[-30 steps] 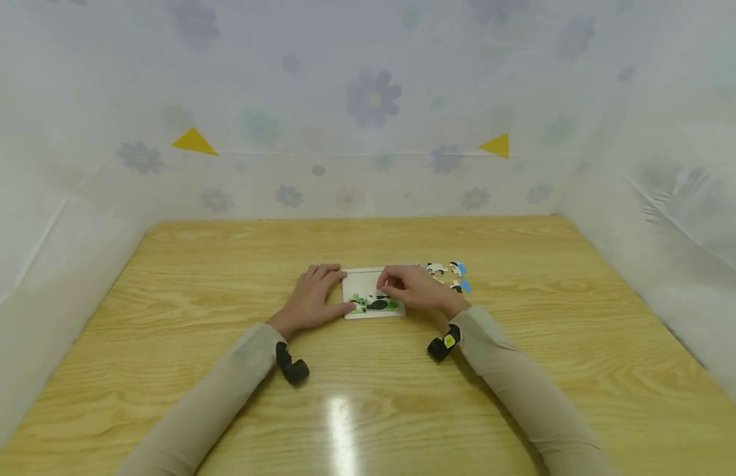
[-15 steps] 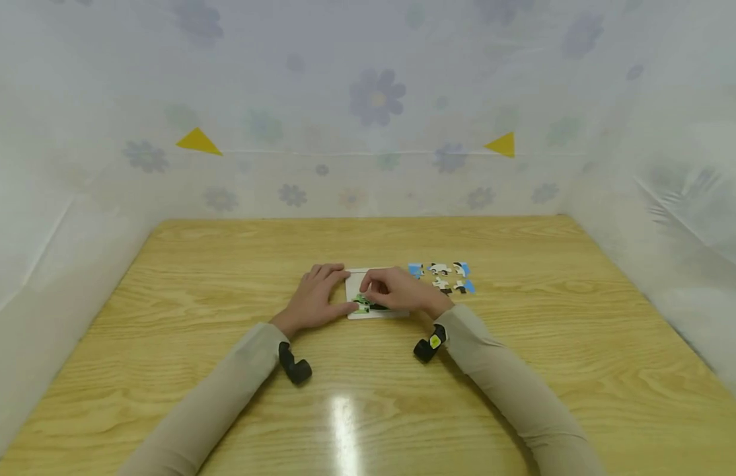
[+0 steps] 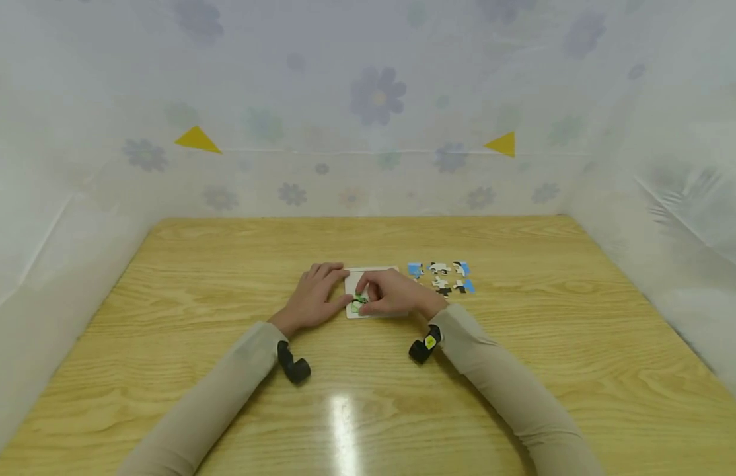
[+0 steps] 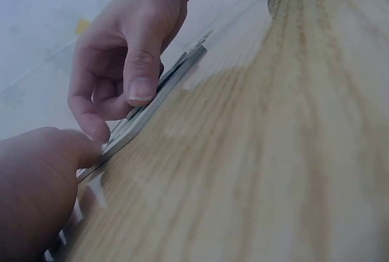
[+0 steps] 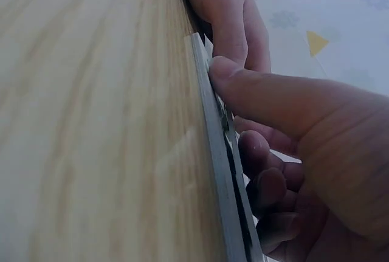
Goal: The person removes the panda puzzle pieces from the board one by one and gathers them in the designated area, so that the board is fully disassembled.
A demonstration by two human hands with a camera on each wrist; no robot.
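Note:
A small white puzzle board [image 3: 353,280] lies flat on the table, with a green-printed puzzle piece [image 3: 359,305] at its near left corner. At the board's left edge rests my left hand [image 3: 312,297], its fingers loosely spread and its thumb near that corner. Bent over the board is my right hand [image 3: 394,293]; its thumb and index finger are set on either side of the green piece, gripping it close to the board surface. In the right wrist view the right thumb [image 5: 267,92] reaches down along the board's edge. The palm hides the board's right half.
Several loose puzzle pieces [image 3: 439,268], blue, white and black, lie just right of the board. The wooden table [image 3: 255,251] ends at flower-printed white sheeting [image 3: 296,119] at the back and sides. A black wrist camera [image 3: 423,346] hangs from each sleeve.
My right hand has moved left across the board to its near left corner, thumb and index parting around the green piece. More loose pieces show at right. The left hand stays put.

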